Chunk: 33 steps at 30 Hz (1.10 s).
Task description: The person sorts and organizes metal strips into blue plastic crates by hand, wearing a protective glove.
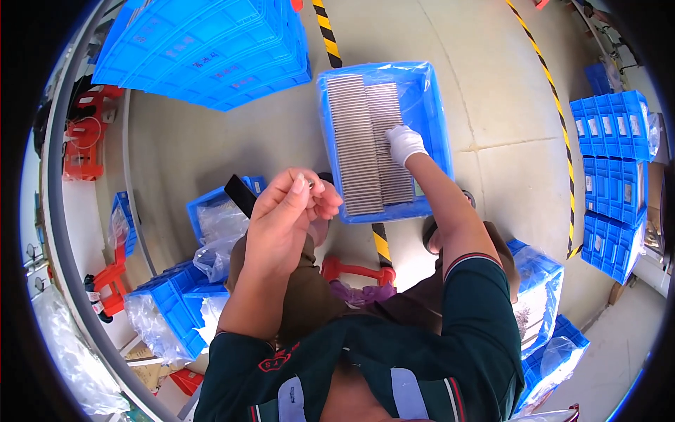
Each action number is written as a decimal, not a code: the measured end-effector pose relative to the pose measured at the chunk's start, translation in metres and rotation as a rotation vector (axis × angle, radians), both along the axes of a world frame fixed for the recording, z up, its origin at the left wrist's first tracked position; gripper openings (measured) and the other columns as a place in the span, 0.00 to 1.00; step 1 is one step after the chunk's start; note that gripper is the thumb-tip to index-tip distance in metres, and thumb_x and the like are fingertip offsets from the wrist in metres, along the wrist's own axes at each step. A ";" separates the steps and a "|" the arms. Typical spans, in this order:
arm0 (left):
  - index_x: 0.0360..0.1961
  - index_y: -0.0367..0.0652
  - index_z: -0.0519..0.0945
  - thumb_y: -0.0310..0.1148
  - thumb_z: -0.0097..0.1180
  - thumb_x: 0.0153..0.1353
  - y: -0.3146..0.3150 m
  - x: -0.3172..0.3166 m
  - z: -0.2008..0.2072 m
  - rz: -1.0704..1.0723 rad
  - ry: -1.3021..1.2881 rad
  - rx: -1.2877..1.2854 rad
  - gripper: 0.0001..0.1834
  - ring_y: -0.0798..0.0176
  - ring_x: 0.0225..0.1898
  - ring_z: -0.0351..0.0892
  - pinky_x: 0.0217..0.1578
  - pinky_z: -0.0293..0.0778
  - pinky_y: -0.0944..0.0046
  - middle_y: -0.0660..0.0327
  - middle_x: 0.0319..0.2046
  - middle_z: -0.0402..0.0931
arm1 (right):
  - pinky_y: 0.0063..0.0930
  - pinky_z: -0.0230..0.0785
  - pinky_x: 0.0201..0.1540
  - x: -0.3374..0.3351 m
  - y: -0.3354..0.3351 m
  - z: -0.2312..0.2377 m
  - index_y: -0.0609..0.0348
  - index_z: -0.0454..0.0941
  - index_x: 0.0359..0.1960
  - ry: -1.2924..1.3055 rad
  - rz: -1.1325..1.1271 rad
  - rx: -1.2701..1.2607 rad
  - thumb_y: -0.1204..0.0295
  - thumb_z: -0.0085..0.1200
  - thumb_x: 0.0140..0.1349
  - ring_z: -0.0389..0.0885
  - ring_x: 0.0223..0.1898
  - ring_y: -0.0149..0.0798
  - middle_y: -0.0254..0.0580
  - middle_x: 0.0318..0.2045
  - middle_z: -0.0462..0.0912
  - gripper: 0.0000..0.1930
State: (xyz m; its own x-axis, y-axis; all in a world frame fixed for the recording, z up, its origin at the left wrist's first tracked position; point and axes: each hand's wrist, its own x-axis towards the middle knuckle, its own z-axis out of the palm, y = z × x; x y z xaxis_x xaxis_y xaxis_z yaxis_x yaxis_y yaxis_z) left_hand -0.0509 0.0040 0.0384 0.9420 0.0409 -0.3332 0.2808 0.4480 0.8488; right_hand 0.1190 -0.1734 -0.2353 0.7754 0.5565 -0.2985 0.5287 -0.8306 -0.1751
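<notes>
A blue plastic crate (430, 105) lined with clear film stands on the floor in front of me. It holds two long rows of thin grey metal pieces (357, 148) packed on edge. My right hand (404, 144), in a white glove, reaches down into the crate and rests on the right-hand row. My bare left hand (292, 211) is raised closer to my face, its fingertips pinched together on something small that I cannot make out. A flat black object (241, 194) shows just behind that hand.
A stack of blue crates (211, 49) lies at the upper left, more stacked blue crates (612, 176) at the right. Film-lined blue bins (176, 309) sit by my left knee and others (541, 295) by my right. A red handled tool (355, 271) lies between my knees. Yellow-black floor tape (327, 32) runs under the crate.
</notes>
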 end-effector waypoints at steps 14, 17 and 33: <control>0.31 0.42 0.68 0.38 0.38 0.63 0.001 -0.001 0.001 -0.005 -0.010 -0.004 0.12 0.67 0.29 0.68 0.33 0.65 0.70 0.58 0.27 0.71 | 0.35 0.70 0.40 0.002 0.005 -0.006 0.53 0.77 0.32 0.089 -0.062 -0.005 0.77 0.46 0.47 0.76 0.40 0.47 0.47 0.34 0.77 0.11; 0.32 0.41 0.70 0.38 0.41 0.62 0.004 -0.003 -0.002 -0.027 -0.019 -0.055 0.11 0.68 0.31 0.70 0.35 0.65 0.70 0.56 0.29 0.73 | 0.35 0.70 0.40 0.000 0.006 -0.002 0.53 0.77 0.32 0.087 -0.062 -0.024 0.77 0.46 0.47 0.76 0.40 0.47 0.47 0.34 0.77 0.11; 0.31 0.41 0.70 0.38 0.39 0.62 0.000 0.000 -0.001 -0.046 0.001 -0.063 0.12 0.68 0.31 0.70 0.35 0.65 0.69 0.57 0.30 0.73 | 0.33 0.67 0.41 0.044 -0.045 -0.079 0.53 0.75 0.38 0.196 -0.733 0.214 0.66 0.42 0.57 0.75 0.40 0.45 0.42 0.37 0.78 0.12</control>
State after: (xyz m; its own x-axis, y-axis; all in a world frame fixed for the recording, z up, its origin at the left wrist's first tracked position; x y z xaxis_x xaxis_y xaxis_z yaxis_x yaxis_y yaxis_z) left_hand -0.0512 0.0035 0.0369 0.9420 -0.0236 -0.3347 0.3031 0.4875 0.8189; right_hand 0.1630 -0.2186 -0.3146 0.9112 -0.0161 -0.4117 -0.1981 -0.8932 -0.4037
